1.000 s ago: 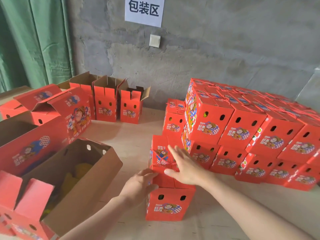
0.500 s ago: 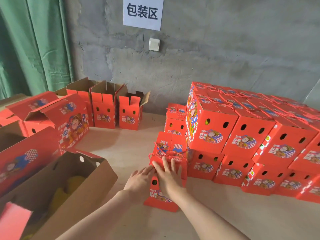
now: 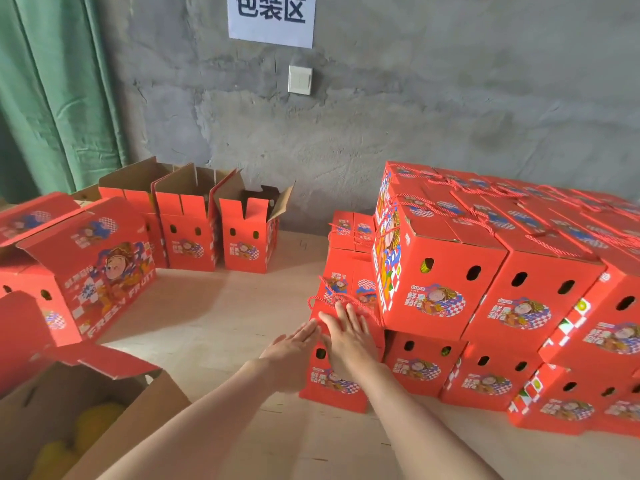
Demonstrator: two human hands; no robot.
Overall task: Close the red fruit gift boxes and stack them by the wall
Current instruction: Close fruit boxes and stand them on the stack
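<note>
We've slid the closed box [image 3: 332,382] fwd since a sec ago; it now sits against the bottom row of the stack [image 3: 440,271] nr the wall [image 3: 450,98], so it's nearly placed; left hand [image 3: 291,355] & right hand [image 3: 349,337] press flat on its front, fingers straight, gripping nothing; wall sign [image 3: 272,15] reads 包装区; open box [image 3: 104,271] at left says FRESH FRUIT.

Pale wooden surface [image 3: 221,327], stacked closed red boxes [image 3: 429,296] at right, open red boxes [image 3: 188,247] at back left, fruit-filled carton [image 3: 128,424] near left

bare table [image 3: 221,327] open leftward; stacked boxes [image 3: 485,306] block the right.
</note>
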